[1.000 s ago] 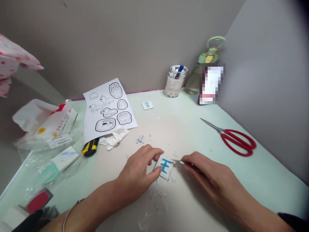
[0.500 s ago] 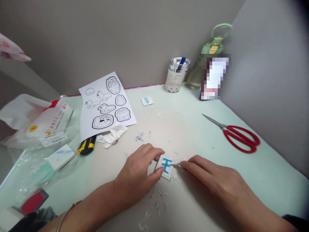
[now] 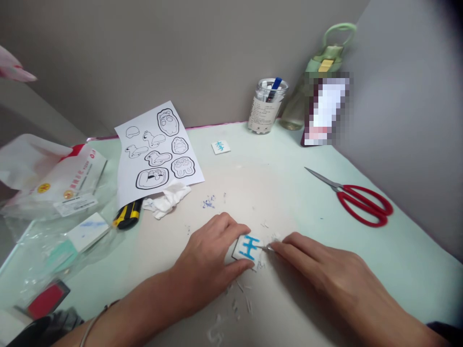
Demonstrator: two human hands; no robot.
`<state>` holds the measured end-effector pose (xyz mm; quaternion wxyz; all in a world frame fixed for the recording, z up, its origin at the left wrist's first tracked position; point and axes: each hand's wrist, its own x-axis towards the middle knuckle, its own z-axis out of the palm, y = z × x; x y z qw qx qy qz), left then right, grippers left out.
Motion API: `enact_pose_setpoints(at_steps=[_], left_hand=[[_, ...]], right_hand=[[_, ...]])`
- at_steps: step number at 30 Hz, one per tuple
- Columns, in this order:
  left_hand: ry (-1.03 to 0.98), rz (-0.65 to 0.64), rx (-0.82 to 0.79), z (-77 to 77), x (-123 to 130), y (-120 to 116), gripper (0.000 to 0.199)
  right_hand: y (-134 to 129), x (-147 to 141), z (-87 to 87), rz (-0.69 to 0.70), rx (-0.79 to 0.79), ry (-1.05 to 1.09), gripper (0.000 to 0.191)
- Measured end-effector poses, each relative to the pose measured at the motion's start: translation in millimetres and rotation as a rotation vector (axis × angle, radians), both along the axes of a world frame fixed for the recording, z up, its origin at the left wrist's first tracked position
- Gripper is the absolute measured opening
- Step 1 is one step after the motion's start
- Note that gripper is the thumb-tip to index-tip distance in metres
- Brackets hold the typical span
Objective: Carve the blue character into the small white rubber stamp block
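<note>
Here, the small white block [image 3: 248,248] with a blue character drawn on its top lies low in the middle of the pale green table [image 3: 398,260], between the two hands. The left hand [image 3: 208,255] comes in from the left and pinches the block's left edge, fingers curled over the near and far sides, wrist low on the table. The right hand [image 3: 318,267] lies just to the block's right, fingers clenched round a thin carving tool [image 3: 266,247] whose metal tip points left and touches the block's right edge. The tool's long axis runs roughly left to right, in line with the right forearm (the grip itself is partly hidden). White shavings [image 3: 238,296] lie scattered just in front of the block; red scissors [image 3: 358,200] rest well apart to the right.
</note>
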<state>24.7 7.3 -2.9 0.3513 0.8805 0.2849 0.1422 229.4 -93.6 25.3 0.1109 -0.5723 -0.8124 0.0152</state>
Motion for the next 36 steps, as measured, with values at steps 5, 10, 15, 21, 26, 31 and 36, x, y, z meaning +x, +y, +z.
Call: enact_pose_setpoints(at_steps=[5, 10, 15, 21, 26, 31, 36], left_hand=[[0.003, 0.003, 0.003, -1.4, 0, -1, 0.036], [-0.002, 0.013, 0.009, -2.2, 0, -1, 0.035], [-0.002, 0.014, 0.017, -2.9, 0, -2, 0.034], [0.016, 0.028, 0.02, -4.9, 1, -4, 0.032], [0.022, 0.028, 0.036, -4.9, 1, -5, 0.031], [0.028, 0.026, 0.032, -4.1, 1, -5, 0.031], [0.022, 0.018, 0.035, -4.4, 1, -5, 0.03]], right_hand=[[-1, -2, 1.2, 0.011, 0.015, -0.012, 0.037], [0, -5, 3.1, 0.012, 0.037, -0.054, 0.039], [1, -6, 4.6, 0.029, 0.056, -0.06, 0.037], [2, -8, 6.9, 0.042, 0.085, -0.107, 0.034], [2, -12, 9.1, 0.071, 0.117, -0.137, 0.033], [1, -18, 10.6, 0.065, 0.147, -0.143, 0.034], [-4, -19, 4.4, 0.074, 0.144, -0.197, 0.033]])
